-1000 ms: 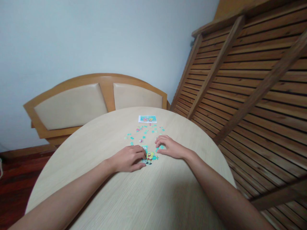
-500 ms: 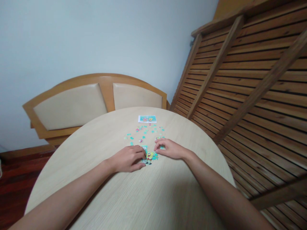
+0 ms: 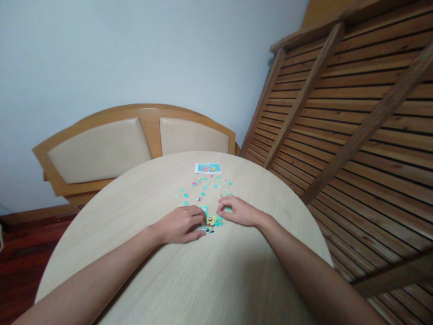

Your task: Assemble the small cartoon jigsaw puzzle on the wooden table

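A partly assembled jigsaw puzzle (image 3: 211, 220) with a yellow cartoon figure on a teal ground lies on the table. My left hand (image 3: 184, 223) rests flat over its left side, fingers loosely bent and thumb apart, covering part of the picture. At the puzzle's upper right, my right hand (image 3: 238, 211) has thumb and index fingertip pinched together on a small puzzle piece, mostly hidden by the fingers. Several loose puzzle pieces (image 3: 203, 194), teal and pink, are scattered just beyond both hands; some lie partly behind the right fingers.
Behind the loose pieces lies a small printed picture sheet (image 3: 208, 168). All of this is on a round, light wooden table (image 3: 135, 194). A padded headboard (image 3: 101, 149) stands at the far side, and slatted wooden panels (image 3: 338, 117) lean along the right.
My right hand has shifted very slightly at the puzzle's upper right, still pinching. The left hand stays where it was.
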Available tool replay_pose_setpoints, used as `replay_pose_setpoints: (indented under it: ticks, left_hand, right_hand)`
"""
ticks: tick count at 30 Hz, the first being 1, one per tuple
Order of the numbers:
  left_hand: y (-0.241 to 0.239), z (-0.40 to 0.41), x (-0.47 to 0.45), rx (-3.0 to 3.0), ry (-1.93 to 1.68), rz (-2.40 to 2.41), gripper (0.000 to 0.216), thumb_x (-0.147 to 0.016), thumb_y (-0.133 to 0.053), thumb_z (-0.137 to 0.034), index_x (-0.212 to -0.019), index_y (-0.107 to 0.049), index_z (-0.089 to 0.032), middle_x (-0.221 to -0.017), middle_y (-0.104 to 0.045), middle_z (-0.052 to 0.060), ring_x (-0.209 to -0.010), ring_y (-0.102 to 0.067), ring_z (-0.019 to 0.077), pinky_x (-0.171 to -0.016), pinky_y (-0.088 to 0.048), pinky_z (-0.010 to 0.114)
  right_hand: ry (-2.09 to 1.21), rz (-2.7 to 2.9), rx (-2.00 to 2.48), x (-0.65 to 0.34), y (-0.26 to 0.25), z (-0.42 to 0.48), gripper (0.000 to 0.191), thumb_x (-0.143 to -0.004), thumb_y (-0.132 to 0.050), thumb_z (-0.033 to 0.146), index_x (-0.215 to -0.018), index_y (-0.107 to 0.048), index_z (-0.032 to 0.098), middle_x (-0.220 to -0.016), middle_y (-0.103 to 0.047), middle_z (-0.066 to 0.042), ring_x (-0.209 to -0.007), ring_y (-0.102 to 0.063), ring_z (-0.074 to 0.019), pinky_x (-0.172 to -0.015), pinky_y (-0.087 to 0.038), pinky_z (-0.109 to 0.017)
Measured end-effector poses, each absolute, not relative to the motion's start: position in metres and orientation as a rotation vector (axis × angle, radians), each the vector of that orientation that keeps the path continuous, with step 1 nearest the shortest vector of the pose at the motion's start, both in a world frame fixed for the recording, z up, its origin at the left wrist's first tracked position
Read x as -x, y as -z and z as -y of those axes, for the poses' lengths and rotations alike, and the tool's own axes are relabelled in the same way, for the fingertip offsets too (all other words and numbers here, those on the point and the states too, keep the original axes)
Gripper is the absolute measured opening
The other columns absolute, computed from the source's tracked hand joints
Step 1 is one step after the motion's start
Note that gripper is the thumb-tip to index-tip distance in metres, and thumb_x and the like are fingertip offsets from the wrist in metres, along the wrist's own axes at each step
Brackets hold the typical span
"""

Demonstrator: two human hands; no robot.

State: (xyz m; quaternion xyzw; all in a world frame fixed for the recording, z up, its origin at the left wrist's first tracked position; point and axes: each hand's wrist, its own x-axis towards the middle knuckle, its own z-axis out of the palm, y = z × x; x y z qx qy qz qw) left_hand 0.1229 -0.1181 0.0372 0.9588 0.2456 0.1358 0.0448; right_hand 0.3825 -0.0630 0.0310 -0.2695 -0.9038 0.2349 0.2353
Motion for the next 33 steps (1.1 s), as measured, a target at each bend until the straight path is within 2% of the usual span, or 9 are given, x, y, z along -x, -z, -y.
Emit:
replay_pose_setpoints:
  ticks: [14,22,27,33]
  left_hand:
    - [-0.038,0.117,-0.123,-2.924,-0.392,-0.761,0.023,-0.098,-0.048,-0.036,-0.105,-0.061,-0.018,-0.105,-0.066,0.010,-0.096,-0.064,0.0229,-0.088,-0.051,0.034]
    - [-0.038,0.119,-0.122,-2.922,-0.385,-0.766,0.021,-0.098,-0.048,-0.036,-0.105,-0.061,-0.020,-0.106,-0.066,0.009,-0.098,-0.064,0.0220,-0.089,-0.051,0.034]
    - [-0.038,0.119,-0.121,-2.924,-0.399,-0.757,0.022,-0.098,-0.048,-0.036,-0.104,-0.061,-0.020,-0.107,-0.067,0.010,-0.099,-0.064,0.0224,-0.091,-0.051,0.034]
    - [-0.035,0.118,-0.117,-2.906,-0.393,-0.742,0.022,-0.098,-0.048,-0.035,-0.107,-0.061,-0.020,-0.111,-0.066,0.010,-0.103,-0.064,0.0224,-0.094,-0.051,0.034]
  right_hand:
    - [-0.573,2.514,0.695,-0.384,-0.026,0.060,0.009,-0.089,-0.066,0.025,-0.087,-0.074,0.020,-0.088,-0.073,-0.004,-0.095,-0.064,-0.0201,-0.098,-0.043,-0.037]
    - [-0.587,2.513,0.671,-0.387,-0.029,0.056,0.011,-0.090,-0.066,0.027,-0.088,-0.074,0.020,-0.088,-0.073,-0.004,-0.091,-0.064,-0.0190,-0.093,-0.044,-0.035]
    - [-0.559,2.403,0.929,-0.412,-0.039,0.049,0.014,-0.090,-0.063,0.025,-0.091,-0.075,0.019,-0.095,-0.075,-0.007,-0.092,-0.066,-0.0203,-0.089,-0.048,-0.034]
    - [-0.648,2.361,1.134,-0.430,-0.038,0.042,0.014,-0.084,-0.065,0.026,-0.087,-0.075,0.017,-0.089,-0.074,-0.006,-0.082,-0.067,-0.0195,-0.077,-0.049,-0.030]
